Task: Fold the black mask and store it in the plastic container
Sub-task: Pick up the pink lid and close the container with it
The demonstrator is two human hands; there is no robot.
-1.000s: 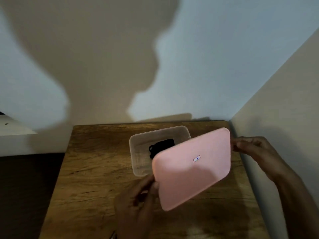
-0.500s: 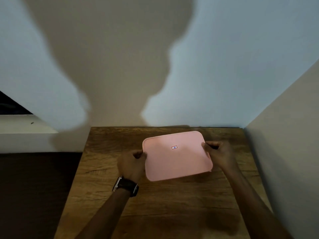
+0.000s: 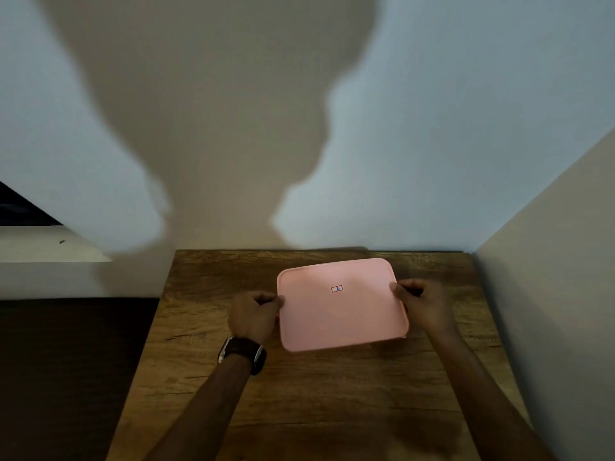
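A pink lid (image 3: 339,307) with a small label at its middle lies flat over the plastic container on the wooden table (image 3: 299,394). The container's body and the black mask are hidden beneath the lid. My left hand (image 3: 254,314) grips the lid's left edge, with a dark watch on that wrist. My right hand (image 3: 424,304) grips the lid's right edge, thumb on top.
The table stands in a corner, with a wall behind (image 3: 366,161) and another wall close on the right (image 3: 549,294). A white ledge (image 3: 50,247) is at the left, above a dark floor area (image 3: 66,377).
One second ago the lid was tilted up in both hands and the mask showed in the open container. The lid has since come down flat over the container, with both hands at its sides.
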